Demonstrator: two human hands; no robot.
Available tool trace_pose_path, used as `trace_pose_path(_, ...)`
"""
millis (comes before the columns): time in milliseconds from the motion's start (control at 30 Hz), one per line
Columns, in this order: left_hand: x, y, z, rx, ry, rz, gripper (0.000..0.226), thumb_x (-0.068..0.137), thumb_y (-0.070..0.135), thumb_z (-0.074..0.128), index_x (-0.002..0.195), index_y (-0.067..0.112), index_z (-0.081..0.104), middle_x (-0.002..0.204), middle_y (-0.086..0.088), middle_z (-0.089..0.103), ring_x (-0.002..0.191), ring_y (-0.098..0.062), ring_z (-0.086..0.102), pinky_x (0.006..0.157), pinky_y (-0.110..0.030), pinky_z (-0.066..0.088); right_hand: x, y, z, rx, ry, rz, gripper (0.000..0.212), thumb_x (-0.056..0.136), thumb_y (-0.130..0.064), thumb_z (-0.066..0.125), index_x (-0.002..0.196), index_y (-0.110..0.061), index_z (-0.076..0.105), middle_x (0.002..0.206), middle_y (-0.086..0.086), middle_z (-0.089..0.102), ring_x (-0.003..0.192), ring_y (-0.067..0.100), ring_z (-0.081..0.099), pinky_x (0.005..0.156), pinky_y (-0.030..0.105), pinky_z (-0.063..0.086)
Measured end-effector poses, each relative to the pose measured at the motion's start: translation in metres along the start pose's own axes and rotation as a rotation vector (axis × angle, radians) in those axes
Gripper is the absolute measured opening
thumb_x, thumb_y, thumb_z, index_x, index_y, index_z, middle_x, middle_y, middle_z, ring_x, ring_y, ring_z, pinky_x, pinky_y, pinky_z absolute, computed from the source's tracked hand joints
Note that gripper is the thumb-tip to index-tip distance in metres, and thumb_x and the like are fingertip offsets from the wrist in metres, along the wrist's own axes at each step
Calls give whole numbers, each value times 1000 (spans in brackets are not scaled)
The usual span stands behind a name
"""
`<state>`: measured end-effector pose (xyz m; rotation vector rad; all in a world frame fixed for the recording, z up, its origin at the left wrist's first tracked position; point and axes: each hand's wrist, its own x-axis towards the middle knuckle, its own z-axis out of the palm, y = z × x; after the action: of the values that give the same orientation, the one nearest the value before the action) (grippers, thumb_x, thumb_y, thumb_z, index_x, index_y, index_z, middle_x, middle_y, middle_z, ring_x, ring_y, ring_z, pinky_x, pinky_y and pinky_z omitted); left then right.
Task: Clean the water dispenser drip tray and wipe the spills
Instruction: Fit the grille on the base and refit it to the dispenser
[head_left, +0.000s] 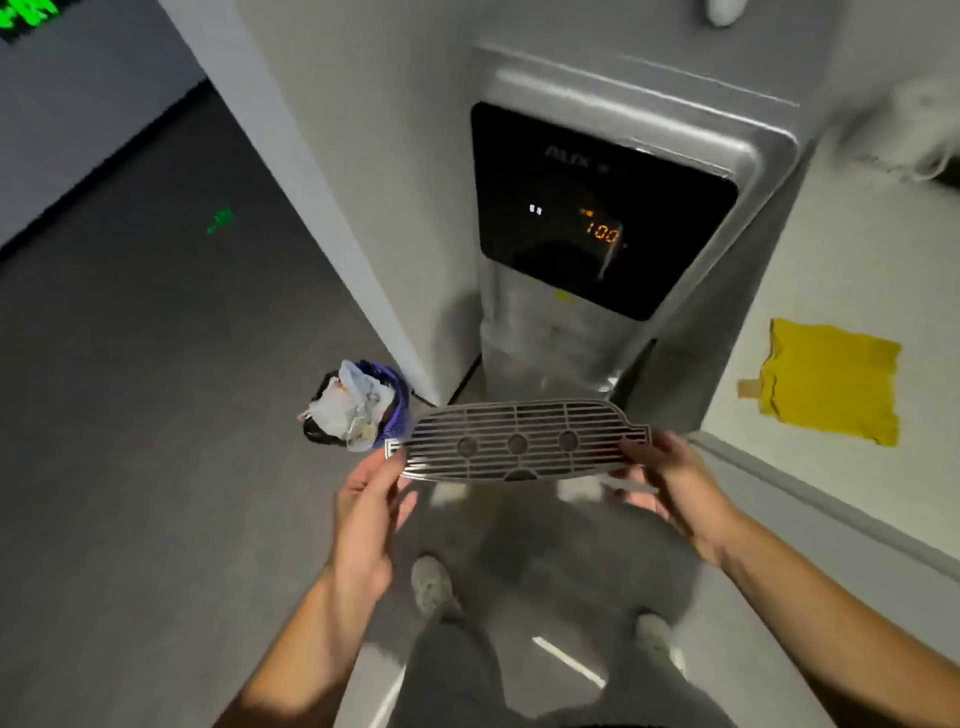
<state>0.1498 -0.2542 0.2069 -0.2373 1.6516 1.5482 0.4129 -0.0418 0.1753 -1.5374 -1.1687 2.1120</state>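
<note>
1 head-worn wide-angle camera is looking steeply down and forward, sitting close above the slotted grey metal drip grate (519, 441), with the silver water dispenser (613, 218) rising toward 12 o'clock.

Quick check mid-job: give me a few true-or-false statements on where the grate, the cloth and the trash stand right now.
1. The drip tray grate is held by both hands, the left hand at one end and the right hand at the other. True.
2. The grate is seated in the water dispenser. False: it is lifted out, in front of the dispenser.
3. The yellow cloth is in the right hand. False: it lies on the white counter to the right of the dispenser.
4. The dispenser's dark panel shows orange digits. True.
5. The trash bin on the floor stands right of the dispenser. False: it stands to its left, with crumpled waste inside.
</note>
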Motion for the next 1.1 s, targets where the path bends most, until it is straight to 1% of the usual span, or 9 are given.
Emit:
trace_pose_path(67,37,23,6,21,-37,-21,7,96,20,69,101,22,73,81,2,71,61,-5,63,54,-16,49,11,-3,13,49,57,5,35,94,-24,72,126,-11,64,121,18,75,113,35,72,96,54,57)
trace_pose_path(167,89,48,26,37,-116,-39,17,100,11,60,97,23,72,85,6,72,78,-10,65,76,-28,51,30,-6,28,114,130,19,37,95,-23,71,128,-11,61,119,12,77,111,29,74,93,47,58)
trace_pose_path(267,139,63,48,71,-231,-16,22,101,7,59,90,18,74,82,3,76,80,-10,72,80,-30,54,57,-2,37,201,192,48,31,99,-22,65,128,-10,60,119,11,77,111,28,74,92,44,58)
trace_pose_path(400,206,60,71,186,-321,-28,11,100,15,61,97,10,70,76,-2,71,71,-18,66,62,-24,56,104,13,42,333,290,78,26,100,-17,62,124,-7,63,117,15,77,109,31,75,96,45,56)
trace_pose_path(500,254,44,94,218,-326,-29,20,100,14,61,110,0,71,83,-7,76,79,-20,73,87,-35,57,141,28,40,377,340,80,29,100,-17,63,125,-5,65,117,15,77,107,30,75,96,44,56)
trace_pose_path(567,282,32,110,219,-313,-48,15,100,12,62,106,3,72,84,-7,78,83,-21,75,91,-38,57,164,38,38,393,383,83,30,99,-18,65,125,-4,65,117,15,77,107,30,75,92,42,57)
trace_pose_path(667,315,12,131,207,-292,-100,18,98,9,65,113,1,72,110,-17,77,109,-30,73,101,-42,56,191,50,32,429,456,90,33,100,-19,65,127,-1,65,117,17,77,113,32,72,92,43,58)
trace_pose_path(833,349,-13,158,284,-292,-127,12,99,11,65,104,5,73,103,-13,79,106,-27,74,99,-40,58,226,59,22,457,551,100,32,102,-18,61,129,1,64,123,22,72,120,38,67,104,51,53)
trace_pose_path(1100,365,-15,174,366,-272,-12,15,100,15,63,95,6,74,107,-19,74,109,-28,70,106,-43,54,246,49,27,381,562,58,27,104,-21,60,123,-4,66,128,25,69,104,31,65,98,49,55)
